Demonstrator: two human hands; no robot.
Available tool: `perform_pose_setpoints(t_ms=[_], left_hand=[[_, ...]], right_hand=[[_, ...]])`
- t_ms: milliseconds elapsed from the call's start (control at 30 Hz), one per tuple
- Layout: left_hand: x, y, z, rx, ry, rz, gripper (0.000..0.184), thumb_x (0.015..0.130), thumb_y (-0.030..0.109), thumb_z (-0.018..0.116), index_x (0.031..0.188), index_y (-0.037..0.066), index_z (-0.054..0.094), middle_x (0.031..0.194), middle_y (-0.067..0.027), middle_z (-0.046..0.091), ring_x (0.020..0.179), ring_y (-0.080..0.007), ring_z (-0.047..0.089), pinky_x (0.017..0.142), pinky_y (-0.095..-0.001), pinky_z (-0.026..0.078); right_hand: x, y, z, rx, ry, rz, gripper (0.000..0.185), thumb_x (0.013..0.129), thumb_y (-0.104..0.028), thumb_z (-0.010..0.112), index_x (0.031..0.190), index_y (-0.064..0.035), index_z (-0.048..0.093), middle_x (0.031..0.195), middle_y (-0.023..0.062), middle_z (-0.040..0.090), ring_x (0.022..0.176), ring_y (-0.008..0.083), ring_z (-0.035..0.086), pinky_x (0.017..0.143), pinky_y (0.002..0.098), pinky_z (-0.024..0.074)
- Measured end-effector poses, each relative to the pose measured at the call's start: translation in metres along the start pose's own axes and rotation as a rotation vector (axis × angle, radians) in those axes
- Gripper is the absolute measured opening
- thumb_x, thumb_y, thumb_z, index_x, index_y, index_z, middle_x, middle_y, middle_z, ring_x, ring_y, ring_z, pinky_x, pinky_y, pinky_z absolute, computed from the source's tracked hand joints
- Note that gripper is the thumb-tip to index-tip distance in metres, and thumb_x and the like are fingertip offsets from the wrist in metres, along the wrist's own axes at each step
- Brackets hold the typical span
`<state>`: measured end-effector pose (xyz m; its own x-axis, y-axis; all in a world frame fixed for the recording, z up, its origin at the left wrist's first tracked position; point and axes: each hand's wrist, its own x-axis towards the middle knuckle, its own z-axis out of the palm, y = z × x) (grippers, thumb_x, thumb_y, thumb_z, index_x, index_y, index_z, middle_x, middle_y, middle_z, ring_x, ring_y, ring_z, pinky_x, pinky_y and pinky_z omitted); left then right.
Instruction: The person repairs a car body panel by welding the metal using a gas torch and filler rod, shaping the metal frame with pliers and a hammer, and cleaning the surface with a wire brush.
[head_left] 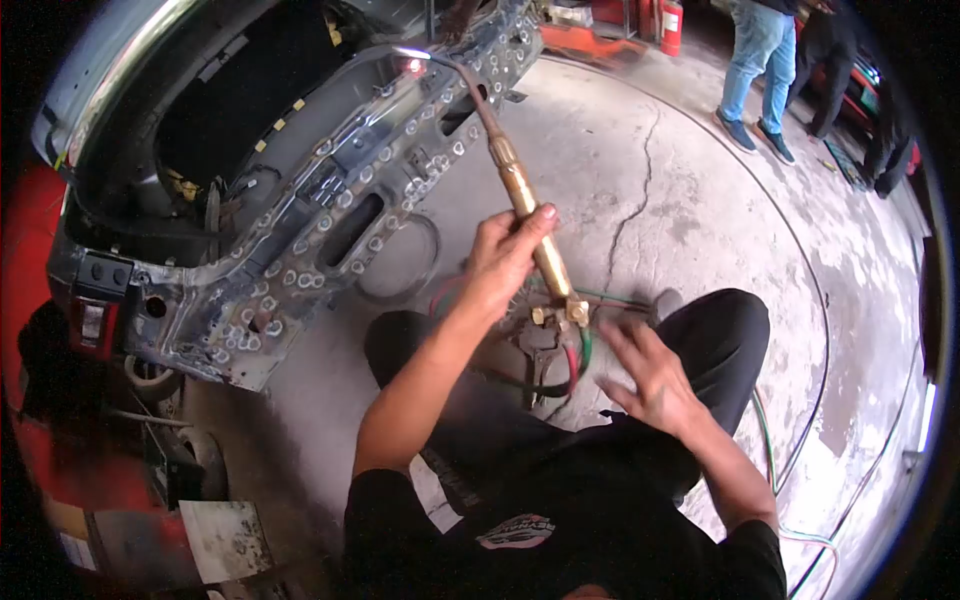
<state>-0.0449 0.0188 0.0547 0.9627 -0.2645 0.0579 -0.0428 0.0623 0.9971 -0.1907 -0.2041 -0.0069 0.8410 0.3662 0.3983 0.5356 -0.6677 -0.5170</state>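
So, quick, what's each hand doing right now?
Left hand: closed around the brass torch.
Right hand: open, slightly blurred, holding nothing that I can see.

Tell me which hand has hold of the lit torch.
The left hand, gripping the torch by its gold-coloured handle; the right hand is open and apart from it.
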Motion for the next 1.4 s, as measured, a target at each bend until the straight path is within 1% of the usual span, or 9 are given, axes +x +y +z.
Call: perform_pose_setpoints(t_ms=[200,367,433,567,667,767,967,1133,1400], left_hand=[[0.006,0.012,-0.020,0.058,0.074,0.053,0.037,0.100,0.035,0.065,0.094,-0.001,0.069,0.068,0.0026,0.054,0.058,-0.0055,0.045,0.052,-0.0234,0.034],[0.004,0.012,-0.019,0.065,0.107,-0.010,0.037,0.099,0.034,0.066,0.094,-0.002,0.070,0.069,0.0008,0.056,0.058,-0.0066,0.048,0.053,-0.0238,0.037],[0.003,0.012,-0.015,0.088,0.130,-0.039,0.036,0.098,0.033,0.067,0.094,-0.002,0.069,0.070,0.0000,0.057,0.059,-0.0069,0.049,0.054,-0.0237,0.038],[0.001,0.003,0.003,0.073,0.048,-0.033,0.036,0.097,0.033,0.068,0.093,-0.002,0.070,0.072,-0.0010,0.060,0.059,-0.0075,0.051,0.054,-0.0240,0.039],[-0.007,0.007,0.025,0.061,0.021,-0.030,0.035,0.097,0.032,0.069,0.092,-0.002,0.070,0.072,-0.0012,0.061,0.059,-0.0077,0.051,0.054,-0.0239,0.039],[-0.011,0.020,0.028,0.132,-0.003,0.022,0.032,0.097,0.031,0.069,0.091,-0.001,0.071,0.072,-0.0010,0.061,0.060,-0.0077,0.051,0.055,-0.0236,0.040],[0.018,0.023,-0.016,0.075,0.081,0.000,0.036,0.097,0.033,0.068,0.097,-0.002,0.071,0.073,-0.0004,0.060,0.062,-0.0072,0.051,0.057,-0.0230,0.040],[0.044,0.025,-0.038,0.080,0.139,-0.055,0.045,0.097,0.040,0.068,0.105,-0.004,0.070,0.075,0.0007,0.059,0.063,-0.0065,0.048,0.058,-0.0219,0.038],[0.099,0.030,-0.051,0.232,0.271,0.009,0.037,0.103,0.030,0.057,0.109,-0.004,0.069,0.080,-0.0009,0.060,0.068,-0.0085,0.051,0.059,-0.0236,0.040]], right_hand=[[-0.104,0.034,-0.001,-0.521,-0.421,-0.223,0.029,0.071,-0.021,0.074,0.096,-0.0059,0.068,0.091,0.0107,0.061,0.095,0.0281,0.059,0.098,0.0422,0.0422],[-0.111,0.026,0.003,-0.083,-0.525,-0.254,0.026,0.060,-0.017,0.076,0.080,-0.0075,0.063,0.085,0.0090,0.061,0.088,0.0295,0.061,0.082,0.0410,0.0480],[-0.123,0.026,0.000,-0.012,-0.576,-0.220,0.023,0.066,-0.014,0.077,0.083,-0.0044,0.064,0.085,0.0125,0.063,0.086,0.0321,0.062,0.079,0.0439,0.0499],[-0.065,0.037,0.010,0.426,-0.048,0.136,0.038,0.085,-0.016,0.074,0.114,0.0062,0.063,0.102,0.0267,0.065,0.095,0.0434,0.065,0.084,0.0469,0.0521],[0.005,0.040,0.051,0.691,0.160,0.121,0.059,0.091,-0.021,0.073,0.138,0.0036,0.049,0.122,0.0175,0.063,0.100,0.0278,0.068,0.095,0.0389,0.0529],[0.051,0.023,0.069,1.405,-0.027,0.274,0.065,0.092,-0.017,0.073,0.146,0.0011,0.042,0.116,0.0134,0.064,0.093,0.0216,0.069,0.085,0.0359,0.0575],[0.108,0.001,0.053,1.351,-0.118,0.257,0.067,0.090,-0.003,0.071,0.149,-0.0019,0.040,0.103,0.0073,0.064,0.076,0.0139,0.065,0.062,0.0275,0.0563],[0.157,0.008,0.053,1.366,-0.092,0.111,0.072,0.087,0.005,0.067,0.153,-0.0042,0.038,0.116,0.0070,0.059,0.083,0.0107,0.060,0.065,0.0264,0.0554],[0.206,0.036,0.057,1.487,-0.004,0.167,0.076,0.091,-0.003,0.067,0.158,-0.0056,0.031,0.108,0.0080,0.063,0.071,0.0101,0.060,0.057,0.0247,0.0523]])
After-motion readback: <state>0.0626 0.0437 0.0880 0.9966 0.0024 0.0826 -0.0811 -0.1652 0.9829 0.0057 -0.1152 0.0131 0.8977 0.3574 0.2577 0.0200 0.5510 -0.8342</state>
